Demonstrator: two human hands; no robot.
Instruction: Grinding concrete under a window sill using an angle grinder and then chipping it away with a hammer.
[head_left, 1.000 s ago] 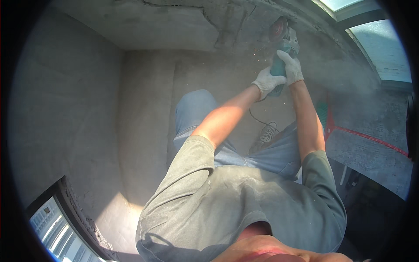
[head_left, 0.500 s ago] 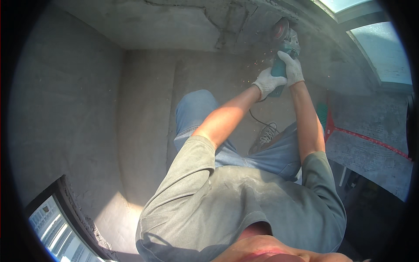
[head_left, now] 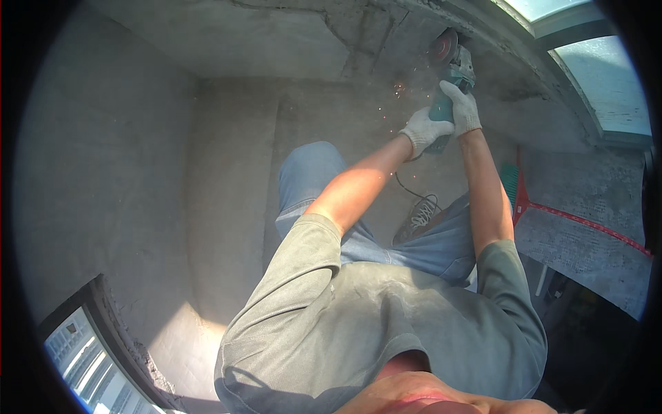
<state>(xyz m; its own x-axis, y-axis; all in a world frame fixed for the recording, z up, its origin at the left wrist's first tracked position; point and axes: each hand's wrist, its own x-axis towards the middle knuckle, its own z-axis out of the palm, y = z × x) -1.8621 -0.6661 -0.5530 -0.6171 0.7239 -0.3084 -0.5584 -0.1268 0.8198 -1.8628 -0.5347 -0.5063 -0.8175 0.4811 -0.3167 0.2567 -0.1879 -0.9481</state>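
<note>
Angle grinder point(head_left: 452, 76), gripped by both gloved hands, meets the concrete ledge point(head_left: 510, 62) edge.

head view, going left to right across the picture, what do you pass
window at lower left → concrete wall → raised knee in jeans → left hand in a white glove → grinder, held by both hands → right hand, gloved → red strap → skylight

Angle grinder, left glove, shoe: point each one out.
angle grinder point(head_left: 456, 63), head view, on its head behind the disc.
left glove point(head_left: 422, 131), head view, back of the hand.
shoe point(head_left: 418, 215), head view, on the laces.
</note>
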